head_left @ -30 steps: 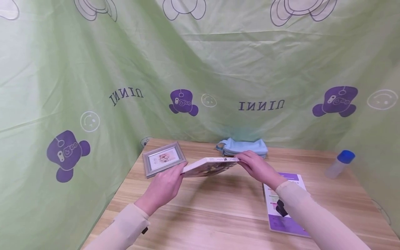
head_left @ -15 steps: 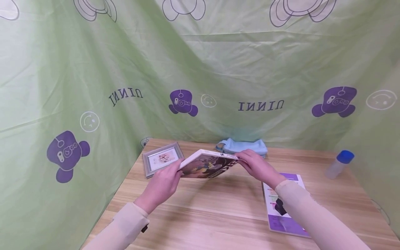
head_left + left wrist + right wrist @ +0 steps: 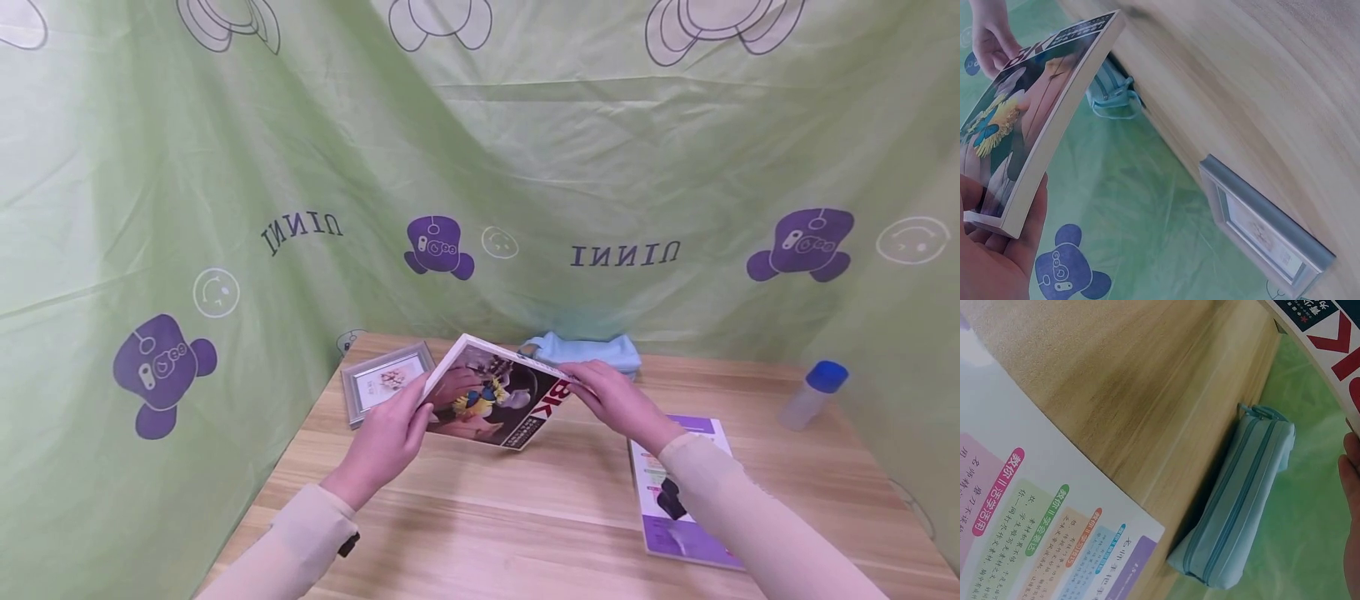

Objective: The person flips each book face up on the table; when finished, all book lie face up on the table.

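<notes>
A book (image 3: pixel 495 392) with a dark photo cover, yellow and blue figures and red letters is held tilted above the table between both hands. My left hand (image 3: pixel 384 442) grips its left edge, thumb over the cover and fingers beneath, as the left wrist view shows. At its right corner my right hand (image 3: pixel 618 400) pinches the edge beside the red letters. In the left wrist view the book (image 3: pixel 1029 112) shows its cover and pale page edge. Only a corner of the book (image 3: pixel 1329 344) enters the right wrist view.
A silver picture frame (image 3: pixel 360 375) lies at the back left of the wooden table (image 3: pixel 525 533). Behind the book sits a light blue pencil case (image 3: pixel 592 350). A purple and white book (image 3: pixel 682 533) lies under the right forearm. Far right stands a blue-capped bottle (image 3: pixel 813 396); a green curtain hangs behind.
The book has tilted: its far edge has risen and its cover has turned toward the head camera. My left hand has shifted slightly left; the right hand stays nearly in place.
</notes>
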Action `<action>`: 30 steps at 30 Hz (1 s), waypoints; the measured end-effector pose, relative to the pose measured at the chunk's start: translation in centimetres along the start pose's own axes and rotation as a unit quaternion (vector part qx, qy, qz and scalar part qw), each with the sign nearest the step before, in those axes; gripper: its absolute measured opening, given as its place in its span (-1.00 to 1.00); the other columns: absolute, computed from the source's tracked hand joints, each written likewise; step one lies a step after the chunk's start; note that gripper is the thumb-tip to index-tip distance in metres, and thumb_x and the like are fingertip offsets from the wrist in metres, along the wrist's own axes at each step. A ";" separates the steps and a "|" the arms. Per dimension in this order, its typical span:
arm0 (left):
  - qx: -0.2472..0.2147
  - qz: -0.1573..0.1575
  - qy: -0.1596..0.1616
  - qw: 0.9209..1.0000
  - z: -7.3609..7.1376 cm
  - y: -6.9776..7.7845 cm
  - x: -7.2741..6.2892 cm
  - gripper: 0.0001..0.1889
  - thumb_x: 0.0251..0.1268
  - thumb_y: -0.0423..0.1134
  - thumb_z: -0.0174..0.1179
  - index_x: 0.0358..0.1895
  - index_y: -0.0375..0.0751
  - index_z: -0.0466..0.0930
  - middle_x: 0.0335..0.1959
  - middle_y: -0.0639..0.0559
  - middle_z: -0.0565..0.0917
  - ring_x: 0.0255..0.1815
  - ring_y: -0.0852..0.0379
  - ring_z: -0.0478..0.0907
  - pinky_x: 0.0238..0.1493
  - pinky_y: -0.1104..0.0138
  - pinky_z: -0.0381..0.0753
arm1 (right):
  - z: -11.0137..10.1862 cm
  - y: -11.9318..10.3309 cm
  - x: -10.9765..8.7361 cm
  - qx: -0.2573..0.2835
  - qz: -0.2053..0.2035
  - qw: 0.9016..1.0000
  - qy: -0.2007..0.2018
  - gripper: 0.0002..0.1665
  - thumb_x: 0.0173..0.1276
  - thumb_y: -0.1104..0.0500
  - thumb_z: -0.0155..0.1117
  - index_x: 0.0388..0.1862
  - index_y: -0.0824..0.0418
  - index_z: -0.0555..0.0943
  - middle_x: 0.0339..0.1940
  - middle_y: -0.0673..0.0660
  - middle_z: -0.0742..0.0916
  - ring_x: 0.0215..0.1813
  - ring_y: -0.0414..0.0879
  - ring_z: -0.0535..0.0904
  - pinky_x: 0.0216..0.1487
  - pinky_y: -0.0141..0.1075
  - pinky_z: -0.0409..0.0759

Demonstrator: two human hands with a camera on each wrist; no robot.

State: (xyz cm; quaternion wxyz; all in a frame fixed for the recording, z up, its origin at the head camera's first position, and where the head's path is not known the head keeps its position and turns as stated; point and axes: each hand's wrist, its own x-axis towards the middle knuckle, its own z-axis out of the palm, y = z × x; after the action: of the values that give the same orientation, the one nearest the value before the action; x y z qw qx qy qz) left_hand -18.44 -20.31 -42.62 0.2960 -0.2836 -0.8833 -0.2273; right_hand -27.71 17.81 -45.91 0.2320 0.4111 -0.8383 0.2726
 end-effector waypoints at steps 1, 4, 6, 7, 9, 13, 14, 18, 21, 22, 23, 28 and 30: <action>0.000 -0.002 -0.001 1.000 0.0 0.0 0.0 -0.50 0.47 -0.37 0.26 0.42 -0.32 0.46 0.17 -0.25 0.69 -0.04 -0.19 0.75 -0.04 -0.02 0.75 | 0.0 0.0 0.0 0.001 -0.002 1.000 0.001 -0.58 0.40 0.37 0.41 0.22 0.21 0.67 0.05 0.16 0.78 0.10 0.11 0.70 0.17 0.05 0.64; -0.002 -0.008 0.000 1.000 0.0 0.1 0.0 -0.48 0.47 -0.37 0.25 0.45 -0.32 0.44 0.21 -0.27 0.67 0.04 -0.23 0.72 0.03 -0.04 0.72 | 0.0 0.0 -0.1 0.002 -0.003 1.000 0.002 -0.56 0.41 0.36 0.40 0.25 0.20 0.66 0.07 0.17 0.77 0.11 0.11 0.70 0.18 0.05 0.63; -0.006 -0.014 0.000 1.000 0.1 0.1 0.0 -0.47 0.47 -0.37 0.25 0.46 -0.31 0.43 0.26 -0.27 0.65 0.10 -0.24 0.70 0.08 -0.05 0.70 | 0.0 0.0 -0.1 0.001 -0.003 1.000 0.002 -0.55 0.41 0.36 0.40 0.26 0.19 0.65 0.08 0.18 0.77 0.12 0.12 0.70 0.19 0.06 0.63; -0.010 -0.018 0.000 1.000 0.1 0.1 0.1 -0.46 0.47 -0.37 0.25 0.47 -0.30 0.43 0.29 -0.26 0.63 0.13 -0.25 0.69 0.11 -0.06 0.68 | 0.1 0.0 -0.1 0.000 -0.002 1.000 0.002 -0.54 0.42 0.36 0.40 0.28 0.19 0.64 0.09 0.18 0.77 0.13 0.13 0.69 0.19 0.07 0.63; -0.018 -0.025 0.001 1.000 0.2 0.0 0.2 -0.45 0.47 -0.37 0.25 0.49 -0.30 0.42 0.32 -0.26 0.61 0.15 -0.25 0.67 0.14 -0.06 0.66 | 0.1 0.1 -0.1 0.000 0.002 1.000 0.000 -0.52 0.42 0.36 0.40 0.30 0.17 0.62 0.11 0.19 0.76 0.14 0.13 0.69 0.20 0.08 0.62; -0.035 -0.043 0.004 0.998 0.3 0.0 0.3 -0.43 0.46 -0.38 0.25 0.50 -0.30 0.42 0.33 -0.25 0.61 0.16 -0.25 0.67 0.17 -0.06 0.65 | 0.1 0.2 -0.2 0.003 0.010 1.000 -0.005 -0.48 0.45 0.35 0.37 0.35 0.12 0.59 0.13 0.17 0.76 0.15 0.12 0.69 0.21 0.09 0.61; -0.039 -0.048 0.005 0.998 0.3 0.0 0.3 -0.43 0.46 -0.38 0.25 0.50 -0.31 0.42 0.32 -0.26 0.61 0.14 -0.25 0.68 0.16 -0.07 0.66 | 0.1 0.2 -0.2 0.005 0.013 1.000 -0.008 -0.48 0.46 0.34 0.37 0.36 0.11 0.59 0.14 0.16 0.76 0.15 0.12 0.69 0.22 0.09 0.61; -0.048 -0.066 0.005 0.997 0.3 0.0 0.3 -0.40 0.46 -0.38 0.26 0.53 -0.29 0.39 0.29 -0.30 0.63 0.13 -0.27 0.69 0.15 -0.09 0.65 | 0.0 0.2 -0.3 0.012 0.030 0.999 -0.027 -0.47 0.51 0.30 0.33 0.41 0.08 0.56 0.21 0.15 0.74 0.23 0.14 0.65 0.28 0.10 0.56; -0.056 -0.084 0.005 0.995 0.4 0.1 0.3 -0.33 0.45 -0.38 0.27 0.59 -0.18 0.32 0.29 -0.32 0.62 0.13 -0.27 0.68 0.15 -0.11 0.65 | 0.0 0.3 -0.4 0.019 0.037 0.998 -0.043 -0.45 0.53 0.28 0.29 0.46 0.07 0.53 0.29 0.14 0.70 0.29 0.16 0.60 0.33 0.12 0.51; -0.060 -0.090 0.006 0.994 0.4 0.1 0.3 -0.31 0.45 -0.39 0.27 0.60 -0.13 0.30 0.29 -0.32 0.62 0.13 -0.27 0.68 0.15 -0.12 0.65 | 0.0 0.3 -0.5 0.022 0.036 0.998 -0.046 -0.44 0.54 0.29 0.28 0.47 0.06 0.52 0.31 0.14 0.69 0.31 0.16 0.59 0.34 0.12 0.49; -0.062 -0.094 0.006 0.994 0.4 0.1 0.3 -0.29 0.44 -0.40 0.27 0.62 -0.08 0.29 0.29 -0.31 0.63 0.14 -0.26 0.68 0.15 -0.11 0.65 | 0.0 0.3 -0.5 0.026 0.034 0.998 -0.050 -0.43 0.54 0.29 0.28 0.48 0.06 0.52 0.32 0.14 0.68 0.32 0.16 0.58 0.35 0.12 0.48; -0.074 -0.098 -0.003 0.992 0.5 0.1 0.3 -0.26 0.45 -0.44 0.24 0.63 0.09 0.29 0.39 -0.14 0.57 0.28 -0.16 0.61 0.27 -0.04 0.58 | -0.2 0.3 -0.6 0.034 0.024 0.998 -0.055 -0.39 0.53 0.33 0.26 0.50 0.00 0.51 0.33 0.14 0.68 0.33 0.15 0.58 0.35 0.13 0.48; -0.076 -0.094 -0.008 0.993 0.5 0.1 0.3 -0.31 0.47 -0.44 0.22 0.60 0.08 0.34 0.41 -0.08 0.56 0.33 -0.11 0.57 0.33 0.02 0.54 | -0.3 0.3 -0.7 0.032 0.023 0.997 -0.060 -0.38 0.54 0.33 0.25 0.50 -0.03 0.51 0.31 0.14 0.69 0.32 0.14 0.58 0.35 0.12 0.49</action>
State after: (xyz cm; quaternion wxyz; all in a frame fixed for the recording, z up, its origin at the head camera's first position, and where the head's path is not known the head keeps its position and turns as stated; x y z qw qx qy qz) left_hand -18.75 -19.82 -42.77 0.2435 -0.2227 -0.8887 -0.3183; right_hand -27.51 18.55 -46.16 0.1616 0.4141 -0.8512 0.2791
